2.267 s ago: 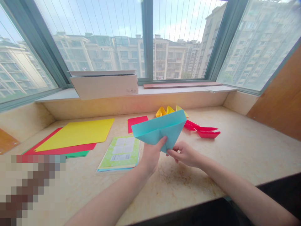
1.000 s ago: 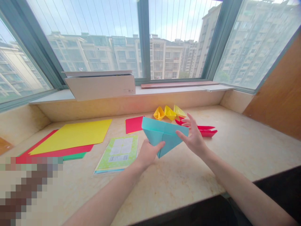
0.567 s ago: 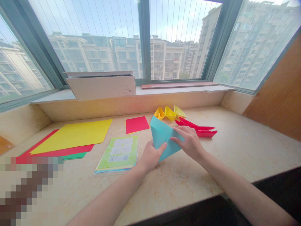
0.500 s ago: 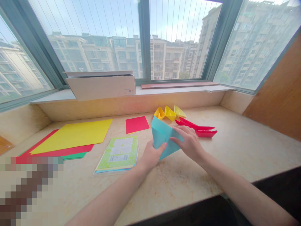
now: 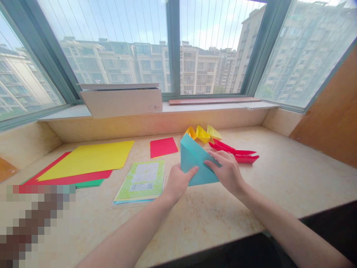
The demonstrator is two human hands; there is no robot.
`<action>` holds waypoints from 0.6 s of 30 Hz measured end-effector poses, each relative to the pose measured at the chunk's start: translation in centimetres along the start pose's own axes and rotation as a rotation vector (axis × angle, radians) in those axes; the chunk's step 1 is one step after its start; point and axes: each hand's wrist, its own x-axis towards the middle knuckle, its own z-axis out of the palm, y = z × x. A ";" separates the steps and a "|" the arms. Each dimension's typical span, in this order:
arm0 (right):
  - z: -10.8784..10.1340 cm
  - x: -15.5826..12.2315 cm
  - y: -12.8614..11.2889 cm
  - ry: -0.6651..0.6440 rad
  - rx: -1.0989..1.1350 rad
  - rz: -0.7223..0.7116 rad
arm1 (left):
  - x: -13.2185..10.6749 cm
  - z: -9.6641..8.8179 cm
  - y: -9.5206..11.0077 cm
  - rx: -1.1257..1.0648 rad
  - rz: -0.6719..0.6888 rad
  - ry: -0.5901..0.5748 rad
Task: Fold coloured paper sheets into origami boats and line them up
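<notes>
Two bare hands hold a folded blue paper shape (image 5: pixel 195 160) above a pale marble counter (image 5: pixel 279 178), in front of a wide window. The left hand (image 5: pixel 178 182) pinches the paper's lower left edge, thumb lying across its front. The right hand (image 5: pixel 227 172) presses flat against its right side, fingers spread over the fold. The paper stands between both hands, its point tilted up and away. Just behind sit yellow paper boats (image 5: pixel 203 133) and red paper boats (image 5: pixel 240 154). To the left lie a green printed packet (image 5: pixel 141 180) and a yellow sheet (image 5: pixel 89 158).
</notes>
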 end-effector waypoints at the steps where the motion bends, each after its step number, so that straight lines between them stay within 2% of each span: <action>1: 0.0 0.0 0.0 -0.020 0.009 -0.007 | 0.0 0.0 0.0 -0.006 0.006 0.000; 4: 0.0 0.0 0.1 -0.050 0.028 -0.036 | 0.0 -0.1 0.0 -0.035 0.011 -0.022; 9: 0.1 0.0 0.2 -0.028 0.013 -0.082 | 0.1 -0.1 -0.2 -0.050 0.007 -0.037; 18: 0.1 0.0 0.1 -0.014 0.003 -0.098 | 0.0 0.2 -0.3 -0.015 0.000 0.020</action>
